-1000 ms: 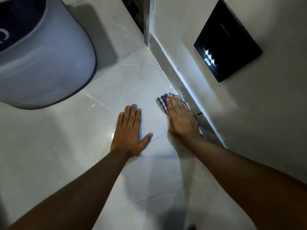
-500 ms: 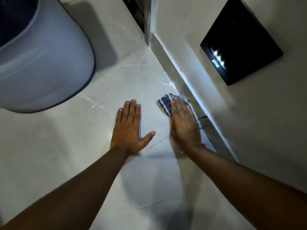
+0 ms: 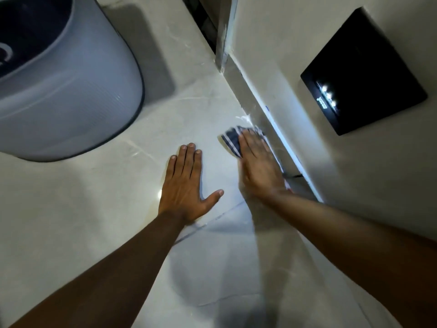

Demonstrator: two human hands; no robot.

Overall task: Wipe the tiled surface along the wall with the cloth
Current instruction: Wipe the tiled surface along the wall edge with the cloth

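A blue-and-white striped cloth lies on the pale marble-look tiled surface, close to the skirting at the foot of the wall. My right hand presses flat on the cloth and covers most of it; only the far left corner shows. The hand is blurred. My left hand rests flat on the tile a little to the left, fingers spread, holding nothing. A grout line runs under both wrists.
A large grey round appliance stands at the upper left. A black wall panel with small white lights is on the wall to the right. A dark gap opens at the far end of the wall.
My right hand and the cloth have shifted slightly along the skirting, away from me. My left hand has stayed planted on the tile.
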